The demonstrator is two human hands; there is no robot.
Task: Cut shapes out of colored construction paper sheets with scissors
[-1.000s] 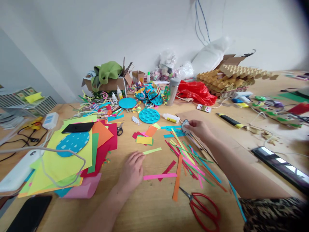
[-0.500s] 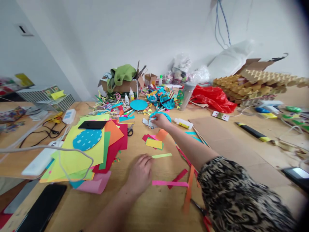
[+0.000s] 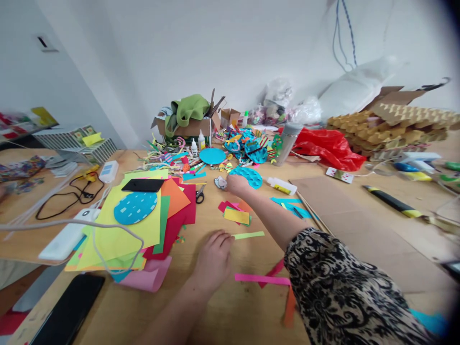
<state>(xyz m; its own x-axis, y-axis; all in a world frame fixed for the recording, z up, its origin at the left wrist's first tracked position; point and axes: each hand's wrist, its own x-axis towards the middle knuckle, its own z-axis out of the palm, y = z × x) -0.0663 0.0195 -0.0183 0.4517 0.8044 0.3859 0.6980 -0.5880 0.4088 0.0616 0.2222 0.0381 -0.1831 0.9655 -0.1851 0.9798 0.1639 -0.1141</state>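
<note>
My left hand [image 3: 215,256] rests low over the table, its fingers curled together at the left end of a yellow-green paper strip [image 3: 250,235]. Reaching forward, my right hand [image 3: 237,185] is closed beside a small grey-and-white paper cutout [image 3: 220,182]; its fingertips are hidden, so what it holds cannot be made out. Just behind it lies a bumpy blue disc [image 3: 253,176]. Between the hands sits a small stack of coloured paper pieces, a yellow piece [image 3: 236,215] on top. Nearer me, a pink strip [image 3: 260,279] crosses a red one [image 3: 275,270], with an orange strip [image 3: 289,309] beside my sleeve.
Coloured sheets [image 3: 143,239] with a phone [image 3: 143,185] on them lie left, scissors [image 3: 200,194] beside. A glue bottle [image 3: 282,186], a steel tumbler [image 3: 288,141] and flat cardboard [image 3: 345,215] are right. Craft scraps [image 3: 172,160] spread behind; another phone [image 3: 68,309] lies front left.
The view has shifted slightly, so things appear further right. My right hand has turned beside the grey-and-white cutout, its fingertips now hidden. My left hand stays at the yellow-green strip.
</note>
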